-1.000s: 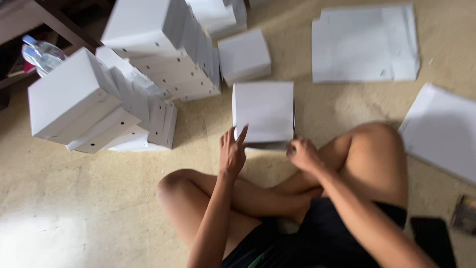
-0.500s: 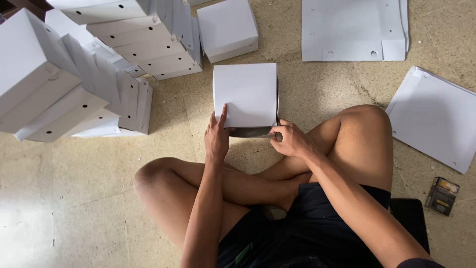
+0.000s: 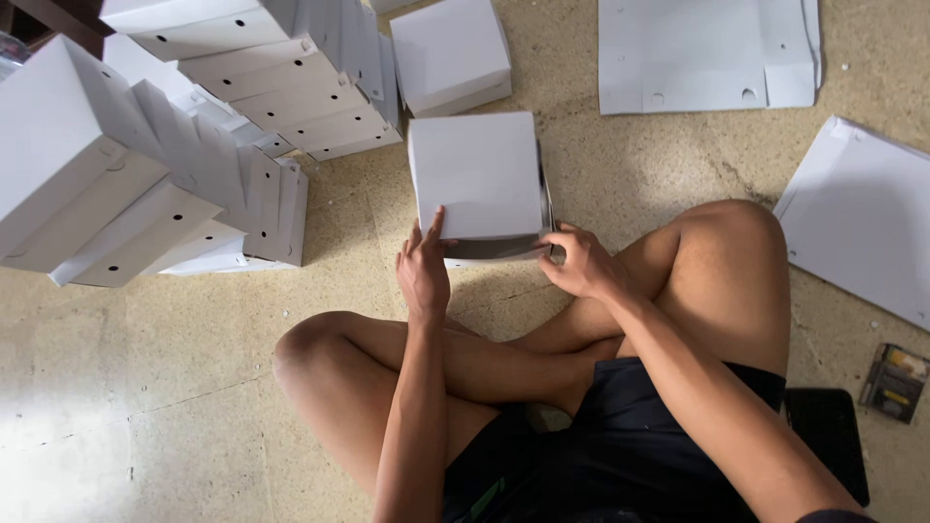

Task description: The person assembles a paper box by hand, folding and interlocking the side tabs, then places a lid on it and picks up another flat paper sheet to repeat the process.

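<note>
Fingers (image 3: 436,225) of the left hand (image 3: 423,276) are pressed on the white box (image 3: 480,174) lid, right hand (image 3: 581,263) fingers clamped on its near right corner, on the floor (image 3: 174,387); closing appears in hand, firm tucking judged needed.

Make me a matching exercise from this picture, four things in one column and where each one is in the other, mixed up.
1. left hand
2. right hand
3. flat cardboard sheet
4. stacked white boxes

A. on the floor, top right
B. piled at the left
C. fingers on the white box lid
D. at the box's near right corner

Pairs: 1-C, 2-D, 3-A, 4-B
</note>
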